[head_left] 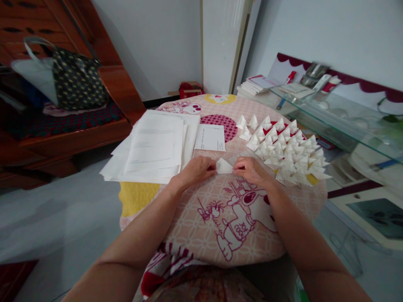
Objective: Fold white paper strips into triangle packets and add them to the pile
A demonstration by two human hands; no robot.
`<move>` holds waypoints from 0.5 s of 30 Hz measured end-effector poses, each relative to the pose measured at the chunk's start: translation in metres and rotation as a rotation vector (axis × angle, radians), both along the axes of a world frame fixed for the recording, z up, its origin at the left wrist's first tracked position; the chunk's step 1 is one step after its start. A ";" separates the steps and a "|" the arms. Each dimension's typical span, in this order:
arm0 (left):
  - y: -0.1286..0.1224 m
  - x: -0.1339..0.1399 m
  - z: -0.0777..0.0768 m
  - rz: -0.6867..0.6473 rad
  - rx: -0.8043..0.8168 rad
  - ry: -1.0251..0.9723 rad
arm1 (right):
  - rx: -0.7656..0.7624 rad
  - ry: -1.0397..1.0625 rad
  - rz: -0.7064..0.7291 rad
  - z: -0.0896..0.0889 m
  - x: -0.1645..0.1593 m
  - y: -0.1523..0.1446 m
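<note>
Paper, folded into a small white triangle, is held between both hands near the middle of the cloth-covered surface. Its tip is pointed away from the person and a little to the left, while its long axis is laid left to right along the near edge. The left corner is gripped by the left hand, whose fingers are closed on it; the right corner is likewise pinched by the right hand. "JOE COOL" can be read on the shirt of a dog outlined in dark pink on the cloth, just nearer the person than the paper. Beyond the paper, a slip is marked with small print that cannot be made out. To its left, white sheets are stacked unevenly, the faint lines on the top one too blurred to be read. To the right of the hands, many folded pieces are set out in close rows, their points mostly turned upward. Past them, a glass shelf is seen, loaded with small items.
</note>
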State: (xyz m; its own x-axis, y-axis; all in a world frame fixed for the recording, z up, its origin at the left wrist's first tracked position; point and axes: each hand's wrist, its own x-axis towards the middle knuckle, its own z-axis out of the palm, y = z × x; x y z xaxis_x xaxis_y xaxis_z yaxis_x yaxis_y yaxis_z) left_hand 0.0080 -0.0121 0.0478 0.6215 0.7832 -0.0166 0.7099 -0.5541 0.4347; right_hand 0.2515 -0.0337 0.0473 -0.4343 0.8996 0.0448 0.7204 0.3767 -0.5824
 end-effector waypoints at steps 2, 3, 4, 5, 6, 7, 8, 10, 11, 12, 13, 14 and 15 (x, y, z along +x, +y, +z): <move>0.004 -0.002 -0.002 0.047 -0.034 -0.034 | -0.006 -0.023 -0.040 0.003 -0.001 -0.001; 0.006 -0.004 -0.003 0.069 -0.052 -0.047 | -0.011 -0.036 -0.073 0.005 -0.001 -0.001; 0.008 -0.004 -0.004 0.091 -0.071 -0.057 | -0.017 -0.047 -0.112 0.006 -0.002 -0.002; 0.009 -0.005 -0.005 0.110 -0.088 -0.064 | -0.025 -0.058 -0.151 0.006 -0.003 -0.002; 0.010 -0.005 -0.005 0.127 -0.099 -0.070 | -0.035 -0.067 -0.187 0.007 -0.004 -0.002; 0.010 -0.005 -0.005 0.144 -0.105 -0.073 | -0.045 -0.077 -0.215 0.007 -0.005 -0.002; 0.010 -0.004 -0.005 0.158 -0.109 -0.074 | -0.054 -0.087 -0.238 0.007 -0.006 -0.002; 0.010 -0.003 -0.004 0.181 -0.113 -0.065 | -0.064 -0.109 -0.273 0.007 -0.008 -0.002; 0.010 -0.002 -0.004 0.191 -0.110 -0.059 | -0.066 -0.120 -0.289 0.007 -0.009 -0.001; 0.009 -0.001 -0.003 0.202 -0.104 -0.049 | -0.068 -0.131 -0.303 0.006 -0.010 -0.001; 0.009 -0.001 -0.003 0.213 -0.096 -0.038 | -0.069 -0.143 -0.318 0.006 -0.010 -0.001; 0.009 -0.001 -0.003 0.221 -0.085 -0.027 | -0.068 -0.153 -0.331 0.006 -0.011 -0.001; 0.009 0.000 -0.004 0.226 -0.075 -0.015 | -0.067 -0.164 -0.342 0.006 -0.012 -0.001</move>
State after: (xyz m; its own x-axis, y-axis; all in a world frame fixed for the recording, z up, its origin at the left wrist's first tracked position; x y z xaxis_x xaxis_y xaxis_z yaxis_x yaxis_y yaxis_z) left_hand 0.0077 -0.0029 0.0443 0.4315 0.8992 -0.0722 0.8053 -0.3479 0.4800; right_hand 0.2397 -0.0349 0.0533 -0.1050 0.9924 -0.0640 0.8837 0.0635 -0.4638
